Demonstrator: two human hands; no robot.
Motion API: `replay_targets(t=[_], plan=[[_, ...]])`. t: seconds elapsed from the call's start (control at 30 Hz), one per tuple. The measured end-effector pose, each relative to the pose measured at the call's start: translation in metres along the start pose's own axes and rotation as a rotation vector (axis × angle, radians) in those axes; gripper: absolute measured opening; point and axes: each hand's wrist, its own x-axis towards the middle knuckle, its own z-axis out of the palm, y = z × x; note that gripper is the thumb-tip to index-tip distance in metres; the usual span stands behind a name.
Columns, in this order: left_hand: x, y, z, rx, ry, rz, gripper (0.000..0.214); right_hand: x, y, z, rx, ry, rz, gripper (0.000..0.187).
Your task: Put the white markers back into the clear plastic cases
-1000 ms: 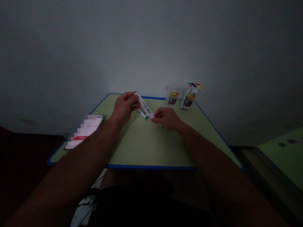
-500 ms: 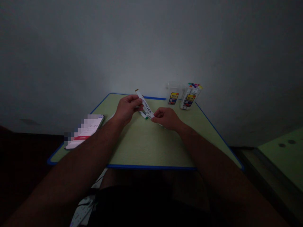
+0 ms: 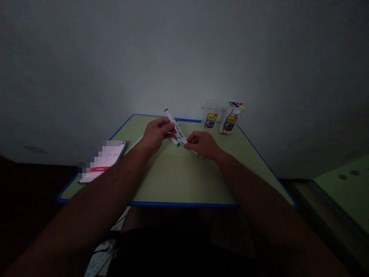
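Note:
A white marker point(image 3: 179, 133) with a brown end slants above the table, its brown end up and to the left. My left hand point(image 3: 158, 134) pinches it around the middle, fingers closed. At its lower end the fingers of my right hand point(image 3: 201, 144) are closed on it too, hiding the tip. Beneath and behind it lies another white marker with a green end point(image 3: 175, 142), partly covered by my left fingers. A further white marker point(image 3: 134, 144) shows beside my left wrist, mostly hidden by the forearm.
A clear plastic case point(image 3: 211, 115) stands at the back right, next to a case full of colored markers point(image 3: 230, 119). On the left lies a phone point(image 3: 105, 163) with a lit screen. The pale table point(image 3: 184, 181) has a blue edge and stands against a wall.
Both hands keep their hold on the marker. My left hand has shifted very slightly down and to the right, and more of the white marker by its wrist shows.

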Motion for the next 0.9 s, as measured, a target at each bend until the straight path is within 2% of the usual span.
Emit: replay_targets(t=[0.2,0.4,0.7,0.9], plan=[[0.0005,0.0004,-0.0002,0.004,-0.003,0.007,0.015,-0.0002,-0.0004,0.0003,-0.018,0.018,-0.023,0.015],[-0.0033,0.0042,0.0017,-0.002,-0.040,-0.074,0.018,0.0028,0.0011,-0.0025,-0.061,0.162,-0.038,0.018],[-0.0030,0.0004,0.0031,0.133,-0.043,-0.112,0.012,0.0073,0.0064,-0.0051,0.137,0.322,0.000,0.020],[-0.0031,-0.0016,0.0001,0.143,-0.151,-0.163,0.010,0.0093,0.0063,-0.0057,0.313,0.333,0.023,0.024]])
